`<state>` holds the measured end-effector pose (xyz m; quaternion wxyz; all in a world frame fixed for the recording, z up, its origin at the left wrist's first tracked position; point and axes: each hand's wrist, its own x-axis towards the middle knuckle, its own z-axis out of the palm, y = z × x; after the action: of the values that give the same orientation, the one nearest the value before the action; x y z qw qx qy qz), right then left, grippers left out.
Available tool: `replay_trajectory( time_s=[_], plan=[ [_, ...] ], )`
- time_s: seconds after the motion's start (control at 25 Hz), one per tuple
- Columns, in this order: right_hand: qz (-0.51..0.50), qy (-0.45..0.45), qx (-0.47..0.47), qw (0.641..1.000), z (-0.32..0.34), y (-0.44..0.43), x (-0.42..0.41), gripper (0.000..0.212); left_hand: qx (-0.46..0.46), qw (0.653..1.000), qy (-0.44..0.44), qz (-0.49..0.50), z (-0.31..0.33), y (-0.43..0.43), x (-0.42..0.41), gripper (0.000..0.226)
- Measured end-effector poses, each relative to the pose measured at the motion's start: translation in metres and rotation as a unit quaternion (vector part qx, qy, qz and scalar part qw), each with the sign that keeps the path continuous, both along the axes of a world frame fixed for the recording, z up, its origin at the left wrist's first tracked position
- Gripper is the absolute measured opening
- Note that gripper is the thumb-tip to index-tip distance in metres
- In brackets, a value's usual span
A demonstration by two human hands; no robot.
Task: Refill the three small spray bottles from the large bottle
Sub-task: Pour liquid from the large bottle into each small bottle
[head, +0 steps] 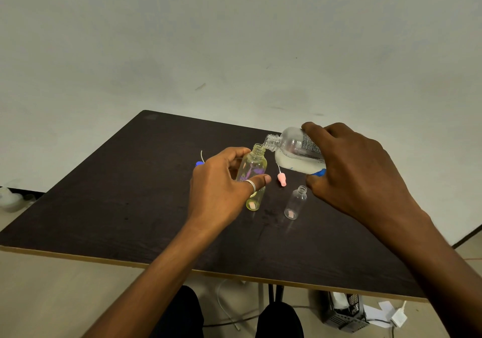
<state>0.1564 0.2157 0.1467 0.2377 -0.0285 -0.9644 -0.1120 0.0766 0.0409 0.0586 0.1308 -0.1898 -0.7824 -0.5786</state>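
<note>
My left hand (221, 189) grips a small yellow-tinted spray bottle (253, 165), uncapped and leaning slightly right on the dark table (130, 207). My right hand (357, 170) holds the large clear bottle (294, 152) tipped on its side, with its open neck touching the yellow bottle's mouth. Whitish liquid lies in the large bottle's lower side. A small clear bottle (296, 203) stands uncapped in front of my right hand. A pink spray head (281, 178) lies between the two small bottles. A blue spray head (199, 163) shows behind my left hand. I see no third small bottle.
The table ends at a pale front edge (234, 276) near my knees. On the floor at the lower right are a black basket (344, 311), white cables and a charger (399, 316). A white object (10, 198) lies on the floor at the left.
</note>
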Motion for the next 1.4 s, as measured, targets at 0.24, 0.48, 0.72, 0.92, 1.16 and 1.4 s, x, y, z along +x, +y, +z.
replay_trajectory(
  time_s=[0.24, 0.48, 0.72, 0.92, 1.16, 1.4],
  plan=[
    [0.001, -0.009, -0.005, 1.0, 0.0, -0.001, 0.001, 0.074, 0.002, 1.0, -0.001, -0.002, 0.0, 0.0, 0.0, 0.059],
    [0.013, 0.001, -0.054, 0.998, -0.011, 0.001, 0.0, 0.074, 0.008, 1.0, 0.001, -0.003, 0.0, -0.002, 0.0, 0.056],
    [0.019, 0.007, -0.102, 0.995, -0.026, 0.003, -0.003, 0.074, 0.013, 1.0, 0.003, -0.003, 0.0, -0.001, 0.0, 0.057],
    [0.034, 0.019, -0.2, 0.979, -0.033, 0.004, -0.005, 0.072, 0.036, 0.999, -0.014, -0.011, 0.0, -0.009, -0.009, 0.048],
    [0.032, 0.028, -0.257, 0.965, -0.04, 0.015, -0.002, 0.075, 0.034, 0.998, -0.058, 0.013, -0.026, -0.031, -0.043, 0.049],
    [0.031, 0.029, -0.268, 0.963, -0.047, 0.023, 0.001, 0.078, 0.026, 0.992, -0.118, 0.028, -0.075, -0.038, -0.066, 0.054]
  ],
)
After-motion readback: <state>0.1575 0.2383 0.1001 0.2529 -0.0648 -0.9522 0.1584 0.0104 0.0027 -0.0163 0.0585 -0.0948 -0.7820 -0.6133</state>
